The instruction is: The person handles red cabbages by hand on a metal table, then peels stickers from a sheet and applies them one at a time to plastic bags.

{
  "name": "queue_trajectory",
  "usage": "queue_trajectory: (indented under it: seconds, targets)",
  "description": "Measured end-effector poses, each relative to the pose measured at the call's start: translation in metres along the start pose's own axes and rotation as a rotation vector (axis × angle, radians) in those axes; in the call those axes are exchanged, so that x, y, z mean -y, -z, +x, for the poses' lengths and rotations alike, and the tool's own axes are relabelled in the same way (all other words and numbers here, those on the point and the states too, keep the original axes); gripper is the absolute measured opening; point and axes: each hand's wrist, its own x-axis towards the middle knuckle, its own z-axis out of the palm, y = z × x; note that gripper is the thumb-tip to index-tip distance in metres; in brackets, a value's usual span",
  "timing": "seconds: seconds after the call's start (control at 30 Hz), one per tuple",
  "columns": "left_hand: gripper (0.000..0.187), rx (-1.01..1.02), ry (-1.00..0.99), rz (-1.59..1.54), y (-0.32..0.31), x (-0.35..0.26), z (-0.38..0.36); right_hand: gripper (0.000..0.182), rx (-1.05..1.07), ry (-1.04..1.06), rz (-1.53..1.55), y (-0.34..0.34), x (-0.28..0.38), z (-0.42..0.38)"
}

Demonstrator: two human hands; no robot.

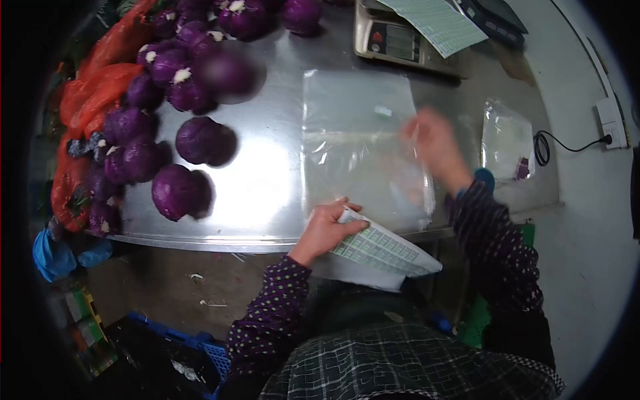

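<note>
My left hand grips a sheet of green-printed labels between thumb and fingers, at the table's front edge. My right hand is over the right side of a stack of clear plastic bags. Motion smears its fingers, so whether they hold anything cannot be made out. A small white label shows on the upper part of the bags. Purple cabbages stand to the left on the metal table.
Behind the bags is a scale with a printed sheet on it. Another plastic bag lies at the right, near a cable and a wall socket. Orange net sacks line the left. A blue crate is below.
</note>
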Motion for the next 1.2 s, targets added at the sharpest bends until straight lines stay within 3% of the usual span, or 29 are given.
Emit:
queue_trajectory:
  seconds: [0.03, 0.07, 0.13, 0.2, 0.3, 0.37, 0.4, 0.5, 0.53, 0.57, 0.67, 0.7, 0.77, 0.8, 0.87, 0.9, 0.93, 1.0, 1.07, 1.1, 1.13, 1.2]
  targets:
    - [0.027, -0.026, -0.032, 0.027, 0.000, 0.008, -0.001, 0.007, -0.230, -0.037, 0.229, 0.032, 0.015, 0.029]
    - [0.028, 0.005, 0.020, 0.020, 0.002, 0.010, 0.000, 0.007, -0.239, -0.064, 0.206, 0.043, 0.017, 0.028]
    - [0.028, 0.011, 0.054, 0.007, 0.003, 0.003, 0.001, 0.016, -0.255, 0.037, 0.619, 0.056, 0.033, 0.031]
    - [0.027, 0.006, 0.056, -0.009, 0.001, 0.002, 0.003, 0.029, 0.097, -0.086, 0.498, -0.003, -0.006, -0.002]
    - [0.027, -0.006, 0.040, 0.012, 0.006, 0.005, 0.004, 0.041, 0.090, -0.157, 0.337, -0.059, -0.039, -0.014]
    - [0.025, -0.005, 0.035, 0.042, 0.004, 0.005, 0.002, 0.052, -0.002, 0.059, -0.152, -0.046, -0.049, -0.013]
    - [0.025, 0.010, 0.053, 0.048, 0.003, 0.007, -0.003, 0.059, -0.077, 0.140, -0.236, -0.038, -0.071, -0.009]
    - [0.024, -0.009, 0.033, -0.001, 0.006, 0.005, 0.004, 0.058, 0.025, 0.299, -0.435, -0.017, -0.042, -0.030]
    - [0.024, 0.020, 0.068, -0.056, 0.008, 0.003, 0.005, 0.043, 0.114, 0.425, -0.325, -0.031, -0.034, -0.048]
    - [0.023, 0.058, 0.110, -0.100, 0.011, 0.001, 0.002, 0.043, 0.114, 0.426, -0.321, -0.040, -0.035, -0.060]
    - [0.024, 0.203, 0.065, -0.094, 0.006, -0.020, -0.018, 0.012, 0.115, 0.344, -0.276, -0.062, -0.034, -0.062]
    - [0.024, 0.203, 0.083, -0.088, 0.003, -0.021, -0.021, 0.012, 0.119, 0.335, -0.259, -0.064, -0.033, -0.066]
    - [0.025, 0.133, 0.157, -0.108, 0.002, -0.026, -0.012, 0.012, 0.171, 0.239, -0.246, -0.061, -0.032, -0.058]
    - [0.023, 0.009, 0.034, -0.095, 0.003, -0.017, -0.006, 0.008, 0.203, 0.303, -0.283, -0.059, -0.041, -0.047]
    - [0.021, -0.052, 0.099, -0.170, 0.007, -0.001, -0.002, 0.009, 0.012, -0.123, 0.188, -0.012, -0.020, 0.007]
    - [0.019, -0.107, 0.167, -0.245, 0.007, 0.004, -0.003, 0.011, -0.273, 0.037, 0.230, 0.027, -0.002, 0.038]
    - [0.017, -0.167, 0.219, -0.203, 0.006, -0.010, -0.004, 0.011, -0.277, 0.016, 0.219, 0.041, 0.010, 0.032]
    - [0.018, -0.211, 0.193, -0.262, 0.007, -0.012, -0.006, 0.020, 0.023, 0.176, 0.340, 0.060, 0.026, 0.016]
    - [0.018, -0.322, 0.122, -0.380, 0.012, -0.014, -0.002, 0.030, 0.493, 0.027, 0.046, 0.037, 0.010, -0.038]
    - [0.017, -0.362, 0.111, -0.440, 0.015, -0.017, -0.005, 0.042, 0.540, 0.032, 0.057, 0.033, 0.012, -0.059]
    - [0.016, -0.375, 0.137, -0.438, 0.020, -0.017, -0.007, 0.041, 0.584, -0.096, 0.125, 0.031, 0.018, -0.071]
    - [0.016, -0.391, 0.148, -0.403, 0.023, -0.015, -0.011, 0.042, 0.615, -0.148, 0.158, 0.026, 0.023, -0.075]
